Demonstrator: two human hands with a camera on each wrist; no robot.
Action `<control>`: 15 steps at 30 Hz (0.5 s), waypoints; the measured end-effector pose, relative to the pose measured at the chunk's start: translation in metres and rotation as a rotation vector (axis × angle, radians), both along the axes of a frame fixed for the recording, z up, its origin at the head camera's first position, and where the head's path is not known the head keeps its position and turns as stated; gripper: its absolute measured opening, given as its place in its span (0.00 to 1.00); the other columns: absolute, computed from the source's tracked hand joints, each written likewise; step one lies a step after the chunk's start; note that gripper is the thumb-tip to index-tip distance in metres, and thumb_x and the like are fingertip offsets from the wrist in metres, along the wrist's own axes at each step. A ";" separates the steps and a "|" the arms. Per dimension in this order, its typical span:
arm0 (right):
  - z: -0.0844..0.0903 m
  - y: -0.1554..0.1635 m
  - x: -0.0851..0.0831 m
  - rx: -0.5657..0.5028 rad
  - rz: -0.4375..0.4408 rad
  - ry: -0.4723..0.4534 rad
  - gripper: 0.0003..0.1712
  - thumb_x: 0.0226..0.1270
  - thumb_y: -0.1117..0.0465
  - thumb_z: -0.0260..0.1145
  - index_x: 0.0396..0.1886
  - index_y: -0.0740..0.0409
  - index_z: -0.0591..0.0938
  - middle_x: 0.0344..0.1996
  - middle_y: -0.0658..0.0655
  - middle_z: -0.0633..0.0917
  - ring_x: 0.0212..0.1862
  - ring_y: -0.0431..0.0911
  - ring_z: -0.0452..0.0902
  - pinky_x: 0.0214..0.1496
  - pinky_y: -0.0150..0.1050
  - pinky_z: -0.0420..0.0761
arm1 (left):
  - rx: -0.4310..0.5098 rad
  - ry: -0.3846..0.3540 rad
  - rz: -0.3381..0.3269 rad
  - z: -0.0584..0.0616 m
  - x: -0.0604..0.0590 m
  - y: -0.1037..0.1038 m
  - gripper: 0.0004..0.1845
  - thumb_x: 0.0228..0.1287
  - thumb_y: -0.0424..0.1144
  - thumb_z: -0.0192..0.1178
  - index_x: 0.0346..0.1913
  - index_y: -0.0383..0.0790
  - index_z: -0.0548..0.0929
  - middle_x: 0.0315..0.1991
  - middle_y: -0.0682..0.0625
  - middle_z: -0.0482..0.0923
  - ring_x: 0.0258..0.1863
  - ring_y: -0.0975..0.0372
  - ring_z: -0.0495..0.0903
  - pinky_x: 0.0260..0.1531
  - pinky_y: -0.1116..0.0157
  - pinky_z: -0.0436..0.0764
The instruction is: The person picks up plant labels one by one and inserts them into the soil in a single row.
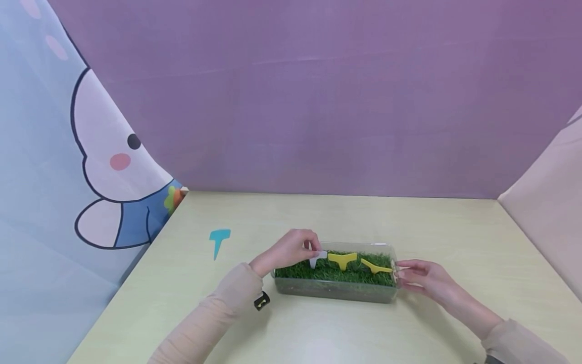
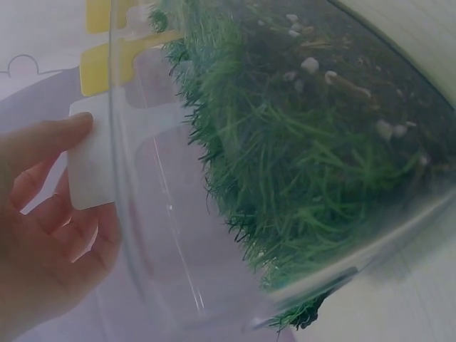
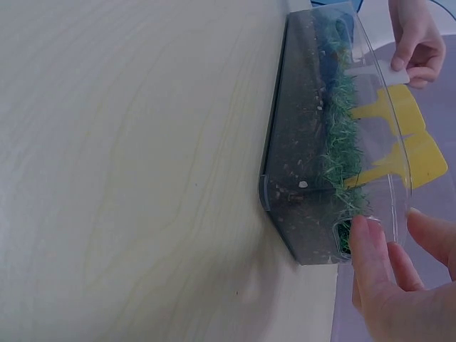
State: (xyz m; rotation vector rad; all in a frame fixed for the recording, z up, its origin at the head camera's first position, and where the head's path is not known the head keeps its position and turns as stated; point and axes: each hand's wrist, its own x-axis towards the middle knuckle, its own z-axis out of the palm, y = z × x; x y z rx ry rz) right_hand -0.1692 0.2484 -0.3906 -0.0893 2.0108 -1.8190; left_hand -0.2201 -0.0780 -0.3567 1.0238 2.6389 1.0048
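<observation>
A clear plastic planter box (image 1: 336, 290) holds soil and green grass (image 1: 291, 271). Into its left part stands a white T-shaped plant label (image 2: 92, 160), whose wide top my left hand (image 1: 293, 247) pinches between thumb and fingers. Two yellow plant labels stand to the right of it: a middle one (image 1: 343, 260) upright, and a right one (image 1: 376, 267) turned and tilted. At the box's right end, my right hand (image 1: 427, 280) holds the end wall, fingertips by an opening in it and thumb near the rim.
A blue T-shaped plant label (image 1: 219, 240) lies flat on the pale wooden table (image 1: 345, 336), left of the box. Behind the table hangs a purple cloth (image 1: 309, 111). A printed cloth (image 1: 41, 202) borders the left side.
</observation>
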 end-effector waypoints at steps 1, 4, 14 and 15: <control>0.000 0.000 0.000 -0.002 0.002 0.002 0.29 0.58 0.66 0.60 0.55 0.79 0.62 0.38 0.51 0.82 0.39 0.39 0.78 0.46 0.35 0.76 | -0.003 0.003 0.001 -0.001 0.000 0.000 0.02 0.56 0.31 0.59 0.31 0.41 0.80 0.29 0.56 0.75 0.26 0.67 0.70 0.25 0.73 0.71; 0.000 0.001 -0.001 -0.009 0.003 0.001 0.30 0.58 0.65 0.61 0.54 0.79 0.63 0.38 0.51 0.82 0.39 0.40 0.78 0.46 0.35 0.76 | -0.006 0.011 -0.001 -0.002 -0.001 0.000 0.03 0.55 0.31 0.59 0.30 0.42 0.80 0.29 0.56 0.76 0.26 0.67 0.70 0.24 0.73 0.71; 0.000 0.001 -0.001 -0.026 -0.001 0.002 0.29 0.57 0.66 0.61 0.54 0.79 0.63 0.38 0.53 0.82 0.39 0.40 0.79 0.46 0.34 0.76 | -0.047 0.030 0.024 -0.002 0.001 0.003 0.03 0.54 0.31 0.61 0.30 0.42 0.80 0.29 0.55 0.77 0.24 0.69 0.72 0.24 0.74 0.72; 0.000 0.001 -0.001 -0.022 -0.003 0.002 0.29 0.57 0.66 0.61 0.54 0.79 0.63 0.38 0.53 0.82 0.39 0.40 0.79 0.46 0.34 0.76 | -0.056 0.037 0.027 -0.002 0.001 0.003 0.03 0.54 0.31 0.61 0.30 0.42 0.80 0.29 0.54 0.77 0.24 0.69 0.72 0.24 0.74 0.72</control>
